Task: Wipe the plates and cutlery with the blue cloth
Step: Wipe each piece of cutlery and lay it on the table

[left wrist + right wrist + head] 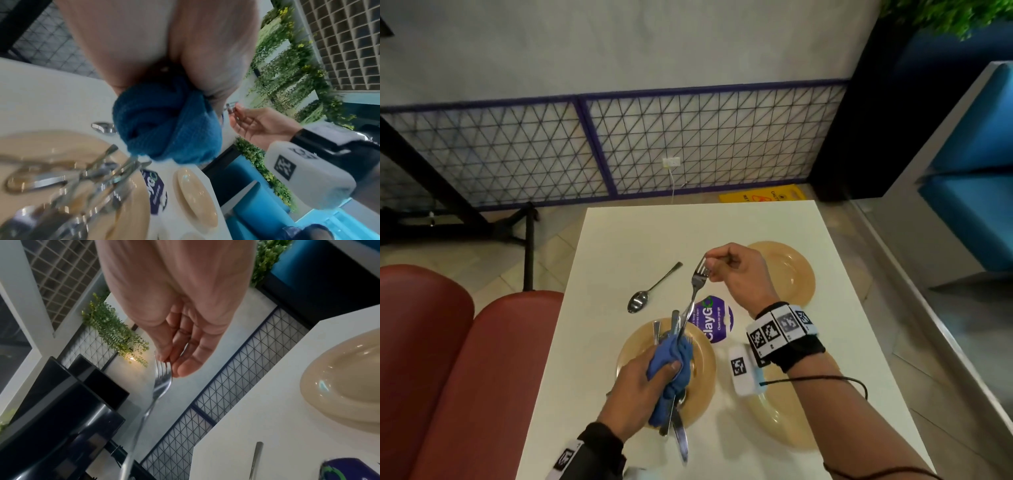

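My left hand [645, 378] grips the bunched blue cloth [673, 363] above a tan plate [703, 370] that holds several pieces of cutlery, a knife [680, 438] among them. The cloth [166, 123] is wrapped round the handle end of a fork [693, 294]. My right hand [732, 270] pinches that fork by its tines, held up over the table; in the right wrist view the fingertips [185, 368] close on the fork [162, 382]. A spoon [650, 291] lies alone on the table. Two more tan plates sit at the far right [794, 274] and near right [780, 421].
A purple round sticker [717, 320] lies on the white table [640, 240] between the plates. Red bench seats [465, 359] stand to the left, blue seats [976, 171] to the right, and a wire-mesh fence [688, 144] runs beyond the table's far edge.
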Demonstrator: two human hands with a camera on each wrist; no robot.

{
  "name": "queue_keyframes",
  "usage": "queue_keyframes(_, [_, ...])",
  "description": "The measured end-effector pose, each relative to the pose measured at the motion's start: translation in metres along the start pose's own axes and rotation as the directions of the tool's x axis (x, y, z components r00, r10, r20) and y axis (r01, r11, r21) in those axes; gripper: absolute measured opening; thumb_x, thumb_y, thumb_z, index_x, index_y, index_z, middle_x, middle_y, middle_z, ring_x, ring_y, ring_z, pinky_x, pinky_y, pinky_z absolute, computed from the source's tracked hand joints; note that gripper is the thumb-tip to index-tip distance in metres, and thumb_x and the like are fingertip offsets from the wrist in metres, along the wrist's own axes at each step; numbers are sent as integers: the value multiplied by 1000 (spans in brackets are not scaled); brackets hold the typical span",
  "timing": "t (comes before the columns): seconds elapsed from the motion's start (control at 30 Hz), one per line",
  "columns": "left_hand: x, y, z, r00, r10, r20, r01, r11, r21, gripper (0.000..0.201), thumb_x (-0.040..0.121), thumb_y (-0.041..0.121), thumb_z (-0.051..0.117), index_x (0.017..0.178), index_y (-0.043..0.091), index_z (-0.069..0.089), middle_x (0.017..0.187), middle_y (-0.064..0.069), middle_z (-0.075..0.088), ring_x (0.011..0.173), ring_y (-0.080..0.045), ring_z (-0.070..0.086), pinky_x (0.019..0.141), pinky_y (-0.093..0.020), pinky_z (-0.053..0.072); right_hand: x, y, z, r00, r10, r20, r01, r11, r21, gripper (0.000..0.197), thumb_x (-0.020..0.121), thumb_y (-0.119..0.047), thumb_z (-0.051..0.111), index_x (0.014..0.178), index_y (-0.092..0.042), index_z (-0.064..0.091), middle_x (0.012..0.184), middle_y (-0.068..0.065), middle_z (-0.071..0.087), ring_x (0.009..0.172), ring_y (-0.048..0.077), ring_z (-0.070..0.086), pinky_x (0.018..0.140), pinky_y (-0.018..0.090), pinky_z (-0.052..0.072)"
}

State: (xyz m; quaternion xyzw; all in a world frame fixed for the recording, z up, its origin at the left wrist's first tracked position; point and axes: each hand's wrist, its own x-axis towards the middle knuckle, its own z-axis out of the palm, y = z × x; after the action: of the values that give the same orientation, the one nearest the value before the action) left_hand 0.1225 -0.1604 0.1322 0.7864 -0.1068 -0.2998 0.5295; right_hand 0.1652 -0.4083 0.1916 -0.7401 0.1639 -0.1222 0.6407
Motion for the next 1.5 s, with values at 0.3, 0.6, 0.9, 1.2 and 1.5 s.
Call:
queue_keyframes(0.3, [-3, 19, -51, 1000, -15, -28, 17, 996, 88, 29, 101, 28, 59, 129, 30, 61, 102, 13, 75, 92, -2, 70, 83, -27, 57, -9, 1, 7, 991, -6, 132, 11, 999, -36, 11, 90, -6, 70, 90, -15, 75, 79, 4, 73, 73, 21, 69, 75, 34, 61])
queue_keyframes(0.6, [39, 33, -19, 996, 45, -82, -56, 989, -139, 33, 99, 17, 63, 130, 28, 60, 117, 3, 74, 112, -16, 69, 102, -42, 53, -37, 6, 51, 947, -24, 319, 60, 993, -104, 12, 83, -7, 73, 89, -16, 78, 85, -5, 76, 82, 5, 68, 79, 16, 52])
queue_keyframes(0.9, [46, 24, -17, 932, -84, -352, -48, 936, -349, 23, 95, 28, 67, 116, 19, 66, 110, -6, 74, 107, -23, 71, 99, -42, 56, -88, 40, 45, 886, 269, 378, -216, 960, -178, 31, 96, -46, 56, 122, -30, 55, 109, -6, 64, 96, 8, 64, 82, 20, 54])
queue_keyframes(1.2, [41, 11, -16, 931, -121, -343, 21, 959, -281, 14, 99, 25, 64, 113, 24, 64, 109, -5, 72, 105, -23, 70, 94, -42, 58, -107, 44, 53, 583, 373, 722, -370, 913, -173, 27, 105, -24, 44, 97, -9, 64, 78, 5, 67, 67, 16, 66, 65, 29, 55])
queue_keyframes(1.5, [47, 22, -25, 903, -82, -423, -30, 967, -252, 18, 101, 30, 60, 112, 16, 65, 104, -6, 70, 96, -17, 69, 82, -28, 56, -91, 36, 45, 658, 295, 693, -219, 955, -200, 27, 105, -26, 46, 89, -16, 67, 72, 0, 69, 59, 11, 66, 55, 19, 49])
